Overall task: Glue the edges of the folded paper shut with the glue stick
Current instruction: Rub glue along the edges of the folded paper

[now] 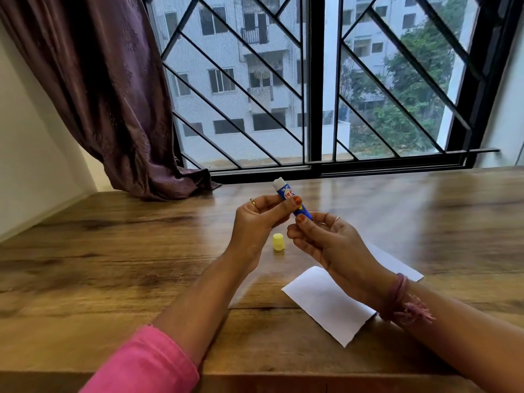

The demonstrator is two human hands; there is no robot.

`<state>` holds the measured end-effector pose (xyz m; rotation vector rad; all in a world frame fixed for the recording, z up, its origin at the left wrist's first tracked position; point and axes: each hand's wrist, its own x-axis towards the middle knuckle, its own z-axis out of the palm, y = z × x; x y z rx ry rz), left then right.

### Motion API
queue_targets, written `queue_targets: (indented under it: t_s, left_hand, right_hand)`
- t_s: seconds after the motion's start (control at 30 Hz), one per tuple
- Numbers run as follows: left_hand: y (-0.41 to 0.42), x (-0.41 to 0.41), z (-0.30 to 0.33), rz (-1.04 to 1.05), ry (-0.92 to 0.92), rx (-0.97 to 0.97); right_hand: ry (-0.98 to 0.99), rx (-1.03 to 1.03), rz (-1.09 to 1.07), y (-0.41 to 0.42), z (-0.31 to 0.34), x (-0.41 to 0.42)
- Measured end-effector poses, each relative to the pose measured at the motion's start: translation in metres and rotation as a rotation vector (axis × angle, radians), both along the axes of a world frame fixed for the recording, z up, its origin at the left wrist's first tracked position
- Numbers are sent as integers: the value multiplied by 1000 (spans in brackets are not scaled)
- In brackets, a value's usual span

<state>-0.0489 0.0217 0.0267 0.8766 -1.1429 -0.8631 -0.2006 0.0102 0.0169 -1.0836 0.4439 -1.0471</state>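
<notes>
A blue glue stick (286,194) with its white tip exposed is held above the table, tilted up and to the left. My left hand (255,222) pinches its middle between thumb and fingers. My right hand (326,242) grips its lower end. The yellow cap (278,243) stands on the table just below and between my hands. The folded white paper (326,304) lies flat on the wooden table under my right wrist, partly hidden by my right hand and forearm.
The wooden table (113,265) runs back to a barred window (312,95). A purple curtain (113,109) hangs at the back left and rests on the tabletop. The table's front edge lies close to my body.
</notes>
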Motion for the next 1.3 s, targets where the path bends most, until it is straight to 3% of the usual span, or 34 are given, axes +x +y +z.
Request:
queue_targets:
  t_s: [0.3, 0.43, 0.8, 0.97, 1.3]
  left_hand:
    - [0, 1, 0, -2, -2, 10]
    - [1, 1, 1, -9, 1, 0]
    - [-1, 2, 1, 16, 1, 3]
    - [-1, 3, 0, 27, -4, 8]
    - [1, 3, 1, 24, -41, 9]
  right_hand:
    - [25, 117, 119, 1, 5, 1]
    - [-50, 62, 74, 0, 5, -1]
    - [56, 70, 112, 4, 4, 2]
    - [-25, 20, 23, 1, 4, -2]
    - [79, 26, 70, 2, 1, 1]
